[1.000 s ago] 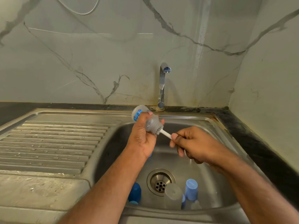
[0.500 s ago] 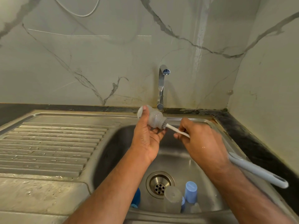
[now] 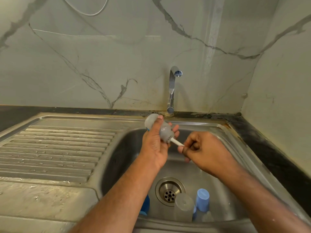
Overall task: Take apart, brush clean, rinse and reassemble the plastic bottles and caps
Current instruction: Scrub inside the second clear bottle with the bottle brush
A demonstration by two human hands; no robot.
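Note:
My left hand (image 3: 155, 148) grips a small clear plastic bottle (image 3: 164, 130) over the sink basin, its mouth pointing down to the right. A white bottle brush (image 3: 176, 142) goes into that mouth; only a short piece of its stem shows. My right hand (image 3: 203, 152) grips the stem just outside the bottle, fingers curled round it. On the basin floor near the drain stand a clear bottle (image 3: 184, 206), a light blue cap (image 3: 202, 201) and a darker blue piece (image 3: 146, 206) partly hidden by my left forearm.
The steel sink (image 3: 239, 153) has a ribbed draining board (image 3: 55, 152) on the left and a drain (image 3: 170, 190) in the middle. A chrome tap (image 3: 172, 88) stands behind it, with no water running. Marble walls close the back and right.
My right hand has slid up the brush stem toward the bottle, pushing the brush deeper in. The long handle seen behind my wrist is now hidden.

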